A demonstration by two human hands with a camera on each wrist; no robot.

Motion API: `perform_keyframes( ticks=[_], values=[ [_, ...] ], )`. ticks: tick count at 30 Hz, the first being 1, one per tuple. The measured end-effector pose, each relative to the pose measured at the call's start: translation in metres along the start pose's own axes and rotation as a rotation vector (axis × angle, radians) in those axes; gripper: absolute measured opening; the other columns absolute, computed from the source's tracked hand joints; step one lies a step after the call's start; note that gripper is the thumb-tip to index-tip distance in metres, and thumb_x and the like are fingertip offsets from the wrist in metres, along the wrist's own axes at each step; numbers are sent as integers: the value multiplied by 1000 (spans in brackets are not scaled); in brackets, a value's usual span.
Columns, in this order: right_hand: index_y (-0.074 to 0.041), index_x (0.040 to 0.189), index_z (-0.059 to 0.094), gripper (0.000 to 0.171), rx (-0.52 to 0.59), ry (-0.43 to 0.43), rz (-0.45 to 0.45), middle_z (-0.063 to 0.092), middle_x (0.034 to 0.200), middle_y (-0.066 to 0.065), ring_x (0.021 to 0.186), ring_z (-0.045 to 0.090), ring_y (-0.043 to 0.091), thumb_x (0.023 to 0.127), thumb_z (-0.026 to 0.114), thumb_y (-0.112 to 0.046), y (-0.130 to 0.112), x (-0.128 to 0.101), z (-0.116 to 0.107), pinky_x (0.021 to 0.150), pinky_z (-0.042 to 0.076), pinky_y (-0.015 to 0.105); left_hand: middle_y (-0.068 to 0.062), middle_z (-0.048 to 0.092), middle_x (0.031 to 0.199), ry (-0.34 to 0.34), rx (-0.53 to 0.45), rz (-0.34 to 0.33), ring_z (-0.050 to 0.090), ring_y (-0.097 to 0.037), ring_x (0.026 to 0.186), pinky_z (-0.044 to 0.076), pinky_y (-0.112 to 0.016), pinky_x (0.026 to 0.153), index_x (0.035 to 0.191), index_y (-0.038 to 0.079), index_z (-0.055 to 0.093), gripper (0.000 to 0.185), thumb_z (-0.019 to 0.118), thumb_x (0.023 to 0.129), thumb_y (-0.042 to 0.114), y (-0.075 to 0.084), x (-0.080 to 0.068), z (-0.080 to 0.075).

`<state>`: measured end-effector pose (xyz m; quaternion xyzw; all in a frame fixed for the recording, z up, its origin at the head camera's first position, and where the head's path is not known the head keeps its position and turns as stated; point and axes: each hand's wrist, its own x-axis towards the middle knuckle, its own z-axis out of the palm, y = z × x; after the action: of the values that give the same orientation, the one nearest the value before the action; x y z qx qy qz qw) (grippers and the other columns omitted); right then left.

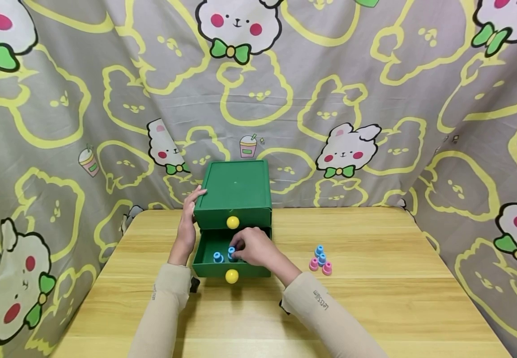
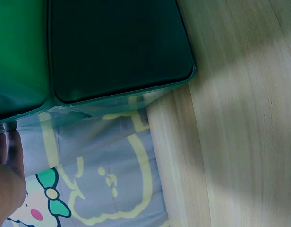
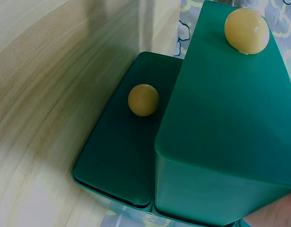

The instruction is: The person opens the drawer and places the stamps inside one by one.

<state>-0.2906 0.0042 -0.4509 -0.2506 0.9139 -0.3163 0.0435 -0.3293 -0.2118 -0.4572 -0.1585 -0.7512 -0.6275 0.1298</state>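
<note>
A green drawer cabinet (image 1: 236, 186) stands on the table, its pulled-out drawer (image 1: 240, 270) showing below a closed one. Against the cabinet's left side rests my left hand (image 1: 186, 233), fingers extended along the upper edge; part of it appears in the left wrist view (image 2: 8, 182). Over the pulled-out drawer, my right hand (image 1: 256, 247) pinches a small blue stepped plastic piece (image 1: 231, 255) between thumb and fingers. Another blue piece (image 1: 218, 257) stands upright to its left inside. In the right wrist view only a bit of the right hand (image 3: 275, 211) shows.
Right of the cabinet, several small pieces stand close together on the table (image 1: 374, 308), including a blue piece (image 1: 319, 250) and a pink piece (image 1: 327, 269). Below the pulled-out drawer sits a closed drawer (image 3: 131, 132) with a yellow knob (image 3: 143, 100). A patterned curtain (image 1: 285, 99) hangs behind.
</note>
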Motion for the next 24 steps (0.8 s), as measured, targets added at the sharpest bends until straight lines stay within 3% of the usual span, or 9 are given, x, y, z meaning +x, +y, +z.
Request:
perform_keyframes(
  ticks=[8,11,15,19,24],
  values=[
    [-13,99,81,12,-9,8,-12,79,91,-3,88,71,10,89,83,-19,0,-1,0,90,53,33,1,21,172,0,7,-3,17,-30,158,23,-66,114,155,16,44,52,19,113,31,1,-1,0],
    [-13,100,81,14,-8,12,-17,79,92,-3,90,72,10,88,83,-19,1,-1,0,92,53,35,4,22,171,9,7,4,18,-29,157,24,-66,114,154,18,45,52,19,113,34,-10,2,-1],
    [-13,101,81,15,9,18,-19,80,93,-3,91,72,11,88,84,-20,3,-2,0,91,54,35,3,23,171,11,3,9,18,-29,157,24,-66,113,154,16,45,52,19,113,34,-11,2,0],
    [-13,103,80,16,33,31,-22,80,94,-2,92,73,11,89,83,-18,3,-4,-2,89,55,34,0,22,171,4,5,-5,18,-30,157,23,-66,114,154,13,45,52,19,112,30,1,-1,0],
    [-10,106,80,17,80,47,-62,80,98,1,92,74,14,89,81,-14,4,-8,-6,84,57,30,2,21,172,10,10,-7,18,-30,157,23,-67,114,154,15,44,52,18,113,30,-18,6,-3]
  ],
)
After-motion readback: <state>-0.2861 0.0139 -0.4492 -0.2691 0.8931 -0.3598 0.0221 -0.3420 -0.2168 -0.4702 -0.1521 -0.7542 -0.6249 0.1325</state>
